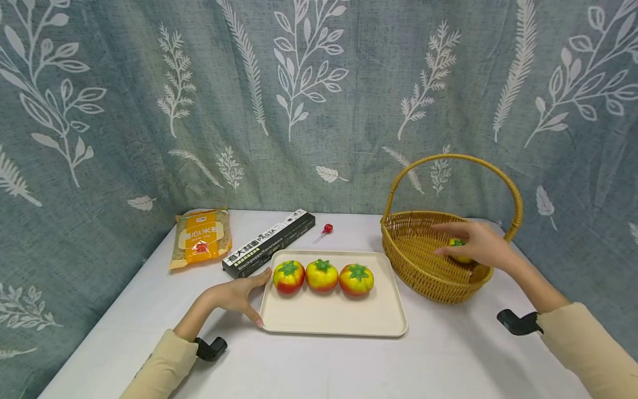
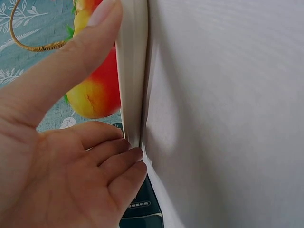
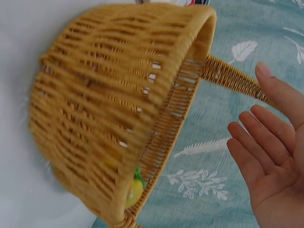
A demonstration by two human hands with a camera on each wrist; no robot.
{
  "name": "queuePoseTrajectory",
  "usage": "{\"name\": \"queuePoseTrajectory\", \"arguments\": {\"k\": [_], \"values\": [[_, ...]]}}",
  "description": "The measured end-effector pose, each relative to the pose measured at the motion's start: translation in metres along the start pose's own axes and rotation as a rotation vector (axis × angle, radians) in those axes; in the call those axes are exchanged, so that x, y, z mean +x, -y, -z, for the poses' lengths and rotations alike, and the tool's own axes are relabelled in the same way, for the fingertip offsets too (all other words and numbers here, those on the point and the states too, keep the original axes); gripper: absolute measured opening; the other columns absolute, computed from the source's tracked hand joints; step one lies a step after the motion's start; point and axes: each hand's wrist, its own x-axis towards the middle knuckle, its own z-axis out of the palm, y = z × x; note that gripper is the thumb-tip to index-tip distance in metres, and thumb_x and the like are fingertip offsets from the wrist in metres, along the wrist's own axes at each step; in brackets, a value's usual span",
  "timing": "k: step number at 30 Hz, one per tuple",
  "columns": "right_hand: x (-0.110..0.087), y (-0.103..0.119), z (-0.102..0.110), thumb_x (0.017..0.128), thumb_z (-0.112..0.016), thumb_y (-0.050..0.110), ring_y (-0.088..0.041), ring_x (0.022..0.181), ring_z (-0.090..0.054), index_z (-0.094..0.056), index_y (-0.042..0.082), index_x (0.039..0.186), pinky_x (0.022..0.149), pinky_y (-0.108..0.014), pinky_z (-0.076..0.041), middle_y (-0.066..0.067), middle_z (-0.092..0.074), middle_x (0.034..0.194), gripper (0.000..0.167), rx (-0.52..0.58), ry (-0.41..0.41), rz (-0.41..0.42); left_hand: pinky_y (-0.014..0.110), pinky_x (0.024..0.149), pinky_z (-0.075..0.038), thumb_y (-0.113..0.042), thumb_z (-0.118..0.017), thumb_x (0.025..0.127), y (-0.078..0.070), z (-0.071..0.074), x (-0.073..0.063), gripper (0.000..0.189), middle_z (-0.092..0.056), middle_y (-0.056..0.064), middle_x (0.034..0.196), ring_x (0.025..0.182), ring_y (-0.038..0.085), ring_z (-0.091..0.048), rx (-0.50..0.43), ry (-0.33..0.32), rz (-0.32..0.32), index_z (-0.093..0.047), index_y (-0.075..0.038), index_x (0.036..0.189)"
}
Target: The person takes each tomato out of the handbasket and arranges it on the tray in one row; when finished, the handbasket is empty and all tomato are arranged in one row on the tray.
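Observation:
My left hand [image 1: 234, 293] rests at the left side of a cream tray [image 1: 334, 321], thumb toward its front corner and fingers by the back. In the left wrist view the thumb and fingertips lie along the tray's rim [image 2: 131, 80]. Three red-and-yellow tomatoes [image 1: 321, 275] with green leaf tops sit in a row on the tray. Over the wicker basket [image 1: 423, 282] hovers my right hand [image 1: 480, 244], fingers apart and holding nothing. Below it, another tomato [image 1: 456, 243] lies inside the basket, partly hidden by the hand; the right wrist view shows it near the rim.
Behind the tray's left corner lies a black pasta box [image 1: 269, 244], with an orange food packet [image 1: 201, 238] further left. A small red-headed pick [image 1: 327, 228] lies at the back. The basket's tall handle [image 1: 453, 157] arches above it, and a patterned curtain [image 1: 319, 166] hangs behind.

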Motion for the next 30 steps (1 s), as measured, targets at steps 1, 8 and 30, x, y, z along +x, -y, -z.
{"name": "queuePoseTrajectory", "arguments": {"k": [1, 8, 30], "values": [[0.000, -0.002, 0.001, 0.083, -0.075, 0.037, -0.041, 0.111, -0.059, -0.058, 0.004, 0.132, 0.085, -0.054, -0.052, -0.021, -0.061, 0.125, 0.061, -0.013, 0.001, -0.010, 0.051, 0.114, -0.019, -0.031, -0.089, 0.065, 0.000, 0.000, 0.000, 0.117, -0.013, 0.025, 0.156, 0.142, 0.039, -0.018, 0.000, 0.000, 0.000, -0.017, 0.009, 0.149], [0.005, -0.013, 0.010, 0.082, -0.074, 0.041, -0.043, 0.114, -0.056, -0.055, 0.001, 0.134, 0.088, -0.056, -0.049, -0.024, -0.059, 0.128, 0.068, -0.015, 0.055, -0.097, 0.050, 0.114, -0.019, -0.031, -0.089, 0.065, 0.001, 0.000, 0.001, 0.118, -0.013, 0.024, 0.156, 0.142, 0.038, -0.019, 0.001, 0.000, 0.007, -0.017, 0.008, 0.149], [0.018, -0.044, -0.004, 0.075, -0.072, 0.060, -0.047, 0.115, -0.052, -0.052, -0.005, 0.134, 0.090, -0.059, -0.045, -0.030, -0.055, 0.129, 0.090, -0.105, 0.123, -0.224, 0.051, 0.114, -0.019, -0.031, -0.089, 0.066, 0.001, 0.000, 0.000, 0.117, -0.013, 0.024, 0.157, 0.142, 0.039, -0.019, 0.006, 0.001, 0.003, -0.017, 0.008, 0.149]]}}
